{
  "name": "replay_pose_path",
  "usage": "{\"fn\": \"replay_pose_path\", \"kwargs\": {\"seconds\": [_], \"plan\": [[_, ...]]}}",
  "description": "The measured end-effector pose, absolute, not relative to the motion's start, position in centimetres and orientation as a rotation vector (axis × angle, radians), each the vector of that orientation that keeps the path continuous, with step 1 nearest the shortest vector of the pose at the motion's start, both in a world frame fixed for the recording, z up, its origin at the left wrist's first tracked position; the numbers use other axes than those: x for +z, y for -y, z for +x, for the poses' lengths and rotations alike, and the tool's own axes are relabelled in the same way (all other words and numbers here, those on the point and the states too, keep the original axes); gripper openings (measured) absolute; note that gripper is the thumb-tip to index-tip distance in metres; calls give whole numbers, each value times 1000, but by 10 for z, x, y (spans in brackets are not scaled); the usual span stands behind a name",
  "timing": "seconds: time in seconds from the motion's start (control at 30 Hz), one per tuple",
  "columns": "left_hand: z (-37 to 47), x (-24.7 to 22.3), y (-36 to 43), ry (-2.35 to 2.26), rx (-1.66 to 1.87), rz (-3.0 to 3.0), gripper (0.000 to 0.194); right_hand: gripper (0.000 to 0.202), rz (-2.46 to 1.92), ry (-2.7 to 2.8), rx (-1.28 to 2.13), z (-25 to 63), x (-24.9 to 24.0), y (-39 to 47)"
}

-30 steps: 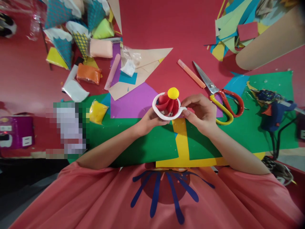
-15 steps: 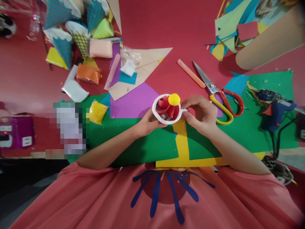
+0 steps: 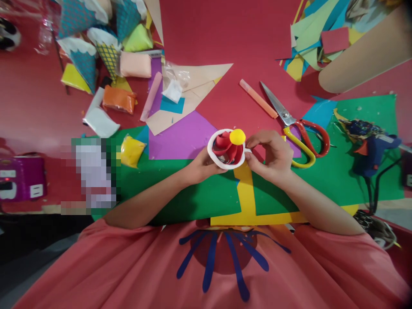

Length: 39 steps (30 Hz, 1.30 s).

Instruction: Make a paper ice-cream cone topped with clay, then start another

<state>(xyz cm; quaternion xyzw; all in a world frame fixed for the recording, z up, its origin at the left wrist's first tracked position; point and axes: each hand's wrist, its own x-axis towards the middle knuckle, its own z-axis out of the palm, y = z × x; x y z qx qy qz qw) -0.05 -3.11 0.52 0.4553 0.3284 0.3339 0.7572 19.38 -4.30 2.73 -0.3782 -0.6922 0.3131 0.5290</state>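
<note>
A small round craft piece (image 3: 227,151) has a white rim, curled red strips inside and a yellow disc (image 3: 237,137) at its upper right. My left hand (image 3: 206,165) holds it from the left and below, with some fingers hidden under it. At its right side a short white strip end (image 3: 248,151) sticks out from the rim. My right hand (image 3: 272,154) pinches that end between thumb and forefinger. Below the hands lie green sheets (image 3: 193,193) and a yellow strip (image 3: 247,193).
Scissors (image 3: 286,116) and an orange marker (image 3: 258,98) lie beyond my right hand. A blue glue gun (image 3: 373,156) is at the right, near a cardboard tube (image 3: 363,51). Clay packets (image 3: 119,99) and paper cones (image 3: 82,64) are at the left.
The craft piece has shifted slightly right and down and turned a little. The white end in my right hand's pinch looks shorter.
</note>
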Motion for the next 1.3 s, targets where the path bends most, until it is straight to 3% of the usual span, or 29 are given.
{"fn": "replay_pose_path", "kwargs": {"seconds": [0.27, 0.37, 0.83, 1.03, 1.3], "plan": [[6, 34, 13, -494, 495, 398, 21, 18, -874, 1501, 998, 194, 29, 44], [4, 38, 11, -507, 498, 327, 22, 12, -970, 1448, 933, 193, 28, 43], [5, 28, 14, -549, 380, 291, 27, 18, -981, 1691, 689, 193, 31, 44], [10, 17, 20, -577, 422, 443, 22, 29, -1000, 1772, 611, 192, 31, 43], [7, 8, 24, -462, 358, 465, 27, 16, -1024, 1837, 398, 193, 29, 40]]}}
